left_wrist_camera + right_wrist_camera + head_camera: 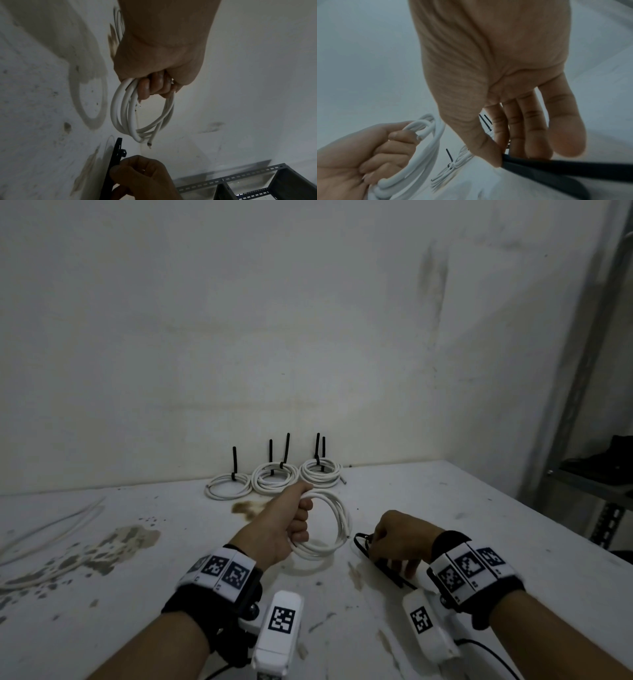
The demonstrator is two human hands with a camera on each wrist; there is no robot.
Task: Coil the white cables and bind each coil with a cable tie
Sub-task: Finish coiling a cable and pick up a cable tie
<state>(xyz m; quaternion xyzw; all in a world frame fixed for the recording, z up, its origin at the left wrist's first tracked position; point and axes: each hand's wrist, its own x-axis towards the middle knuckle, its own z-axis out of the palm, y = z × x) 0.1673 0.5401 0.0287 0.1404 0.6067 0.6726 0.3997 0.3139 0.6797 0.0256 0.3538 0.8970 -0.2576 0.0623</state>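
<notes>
My left hand (291, 522) grips a coil of white cable (334, 527) and holds it upright just above the table; the coil (135, 115) hangs below the fist, one cut end (148, 145) sticking out. My right hand (394, 537) pinches a black cable tie (361, 542) between thumb and forefinger low over the table, right of the coil. The tie (556, 166) runs out to the right from the thumb tip. Three bound white coils (274, 478) with black ties standing up lie at the back by the wall.
The white table (479, 525) is stained, with brown marks at left. Loose white cable (51, 529) lies at the far left. More black ties (394, 575) lie under my right hand. A grey metal shelf (582, 474) stands at the right.
</notes>
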